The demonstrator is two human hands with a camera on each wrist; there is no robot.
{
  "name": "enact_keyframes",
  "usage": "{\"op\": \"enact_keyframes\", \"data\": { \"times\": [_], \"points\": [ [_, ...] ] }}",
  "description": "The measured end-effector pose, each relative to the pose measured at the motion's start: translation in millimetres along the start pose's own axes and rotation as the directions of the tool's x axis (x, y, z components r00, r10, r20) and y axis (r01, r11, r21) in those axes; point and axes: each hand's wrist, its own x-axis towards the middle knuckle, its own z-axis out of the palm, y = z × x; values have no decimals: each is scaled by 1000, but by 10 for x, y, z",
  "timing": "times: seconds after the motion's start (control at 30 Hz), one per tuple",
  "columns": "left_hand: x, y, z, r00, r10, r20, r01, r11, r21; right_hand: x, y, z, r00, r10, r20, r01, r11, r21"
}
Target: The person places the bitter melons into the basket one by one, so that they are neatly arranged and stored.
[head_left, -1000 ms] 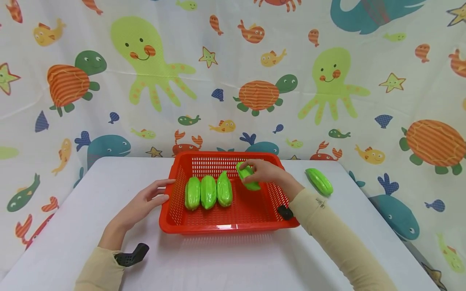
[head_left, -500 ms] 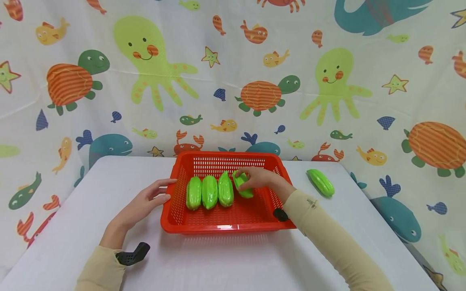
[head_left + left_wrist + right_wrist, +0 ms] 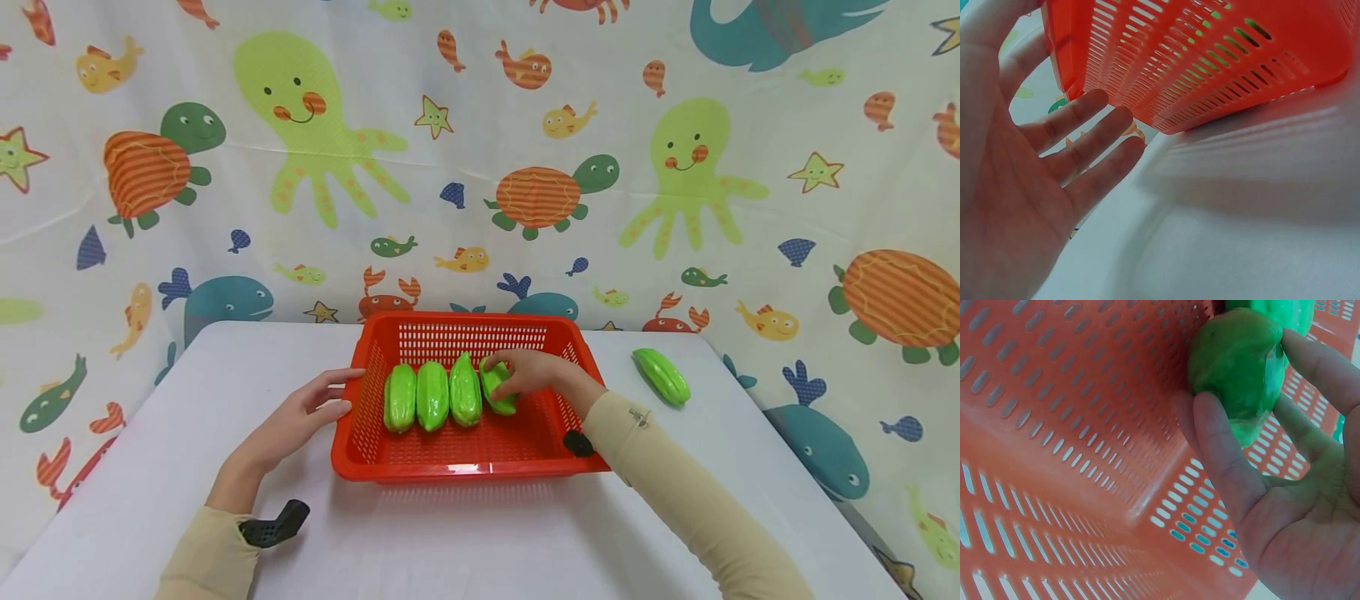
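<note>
A red plastic basket [image 3: 480, 469] with slotted walls stands on the white table. Inside, three shiny green, ribbed, elongated vegetables, one at the left [image 3: 400, 400], one in the middle [image 3: 432, 398] and one at the right [image 3: 465, 392], lie side by side. My right hand [image 3: 527, 372] holds a fourth such green vegetable [image 3: 1238, 362] between thumb and fingers, just right of that row; part of it is hidden by the hand. Against the basket's left side, my left hand [image 3: 303, 408] touches the rim with straight, spread fingers, palm seen in the left wrist view.
Another green vegetable [image 3: 662, 377] lies on the white table [image 3: 292, 350] right of the basket. Behind the table hangs a curtain [image 3: 465, 125] printed with sea animals. Black wrist devices, one on the left [image 3: 273, 525] and one on the right [image 3: 577, 443], sit at the sleeves.
My right hand has moved left and slightly down inside the basket, bringing the green vegetable next to the row of three. My left hand stays at the rim.
</note>
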Motion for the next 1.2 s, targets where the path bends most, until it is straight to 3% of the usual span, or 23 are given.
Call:
{"op": "enact_keyframes", "data": {
  "times": [0.43,1.2],
  "points": [
    [-2,1,-2,1000,2,-2,-2,1000,-3,8,-2,5,1000,-5,-11,5,1000,13],
    [1,9,-2,1000,0,-3,0,1000,4,23,18,9,1000,20,14,-22,989,146]
  ]
}}
